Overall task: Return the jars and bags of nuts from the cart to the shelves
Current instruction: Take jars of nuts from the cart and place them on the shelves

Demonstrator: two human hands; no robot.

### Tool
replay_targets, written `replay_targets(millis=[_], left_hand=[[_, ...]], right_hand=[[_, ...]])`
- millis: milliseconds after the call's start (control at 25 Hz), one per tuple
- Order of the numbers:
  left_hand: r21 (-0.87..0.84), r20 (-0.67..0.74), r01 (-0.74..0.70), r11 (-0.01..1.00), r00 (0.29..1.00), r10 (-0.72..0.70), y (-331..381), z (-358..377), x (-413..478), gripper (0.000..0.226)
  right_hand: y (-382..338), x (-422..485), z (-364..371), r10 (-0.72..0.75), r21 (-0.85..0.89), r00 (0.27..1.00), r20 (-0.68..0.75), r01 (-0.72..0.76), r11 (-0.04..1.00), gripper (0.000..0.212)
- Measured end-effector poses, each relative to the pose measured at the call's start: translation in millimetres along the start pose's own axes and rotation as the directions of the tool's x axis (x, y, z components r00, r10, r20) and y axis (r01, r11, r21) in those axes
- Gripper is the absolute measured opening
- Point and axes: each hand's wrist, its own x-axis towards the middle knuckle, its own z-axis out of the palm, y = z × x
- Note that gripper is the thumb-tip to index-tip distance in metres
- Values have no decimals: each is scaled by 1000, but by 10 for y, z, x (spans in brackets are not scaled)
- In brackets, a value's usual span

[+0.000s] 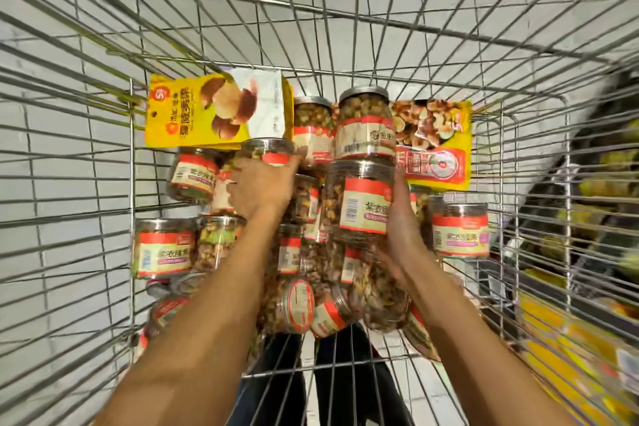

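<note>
Fingers (242,180) of left hand (262,190) curled round jar (268,150); right hand (403,221) grasps tall jar (359,204), both inside cart (131,149).

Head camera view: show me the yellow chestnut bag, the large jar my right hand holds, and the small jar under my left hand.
yellow chestnut bag (193,114), head view, on its printed front.
large jar (363,207), head view, on its label.
small jar (269,148), head view, on its clear upper wall.
</note>
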Motion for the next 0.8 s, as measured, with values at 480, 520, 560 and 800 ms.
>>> replay_targets(millis=[480, 520, 560, 800], left_hand=[[-756, 526, 97, 647, 677, 514, 91, -1351, -958, 47], [-779, 527, 71, 623, 613, 589, 180, -1516, -1166, 42], [-791, 537, 44, 610, 528, 658, 253, -1647, -1375, 42], [-783, 622, -35, 621, -33, 782, 578, -1853, -3221, 48]], right_hand=[[-391, -1334, -334, -327, 237, 945, 18, 313, 920, 57], [-353, -1595, -439, -371, 301, 928, 24, 347, 888, 56], [-298, -1863, -556, -415, 358, 909, 21, 381, 852, 56], [405, -3417, -1688, -533, 654, 718, -447, 669, 353, 61]])
